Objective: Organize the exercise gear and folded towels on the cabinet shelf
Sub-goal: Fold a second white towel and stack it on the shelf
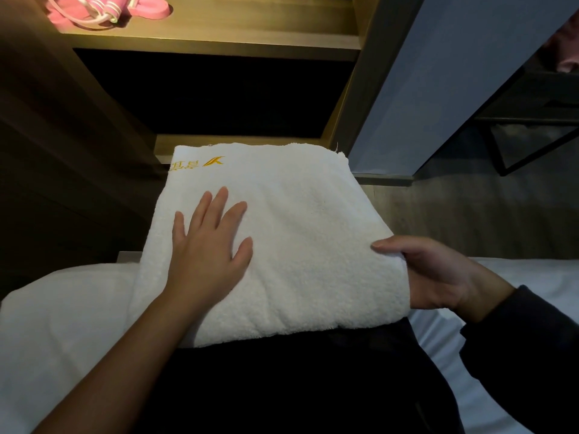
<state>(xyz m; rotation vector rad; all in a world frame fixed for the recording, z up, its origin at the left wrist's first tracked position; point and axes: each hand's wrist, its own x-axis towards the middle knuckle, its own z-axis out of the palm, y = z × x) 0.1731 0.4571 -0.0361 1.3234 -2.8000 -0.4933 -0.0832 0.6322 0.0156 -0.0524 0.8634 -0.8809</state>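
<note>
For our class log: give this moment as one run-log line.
left hand: flat on folded towel | right hand: grips its right edge | pink gear: on upper shelf

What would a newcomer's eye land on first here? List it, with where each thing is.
The folded white towel fills the centre, with gold embroidery near its far left corner. The left hand lies flat on top of it while the right hand grips its right edge. At top left, pink exercise gear sits on the lit wooden shelf.
</note>
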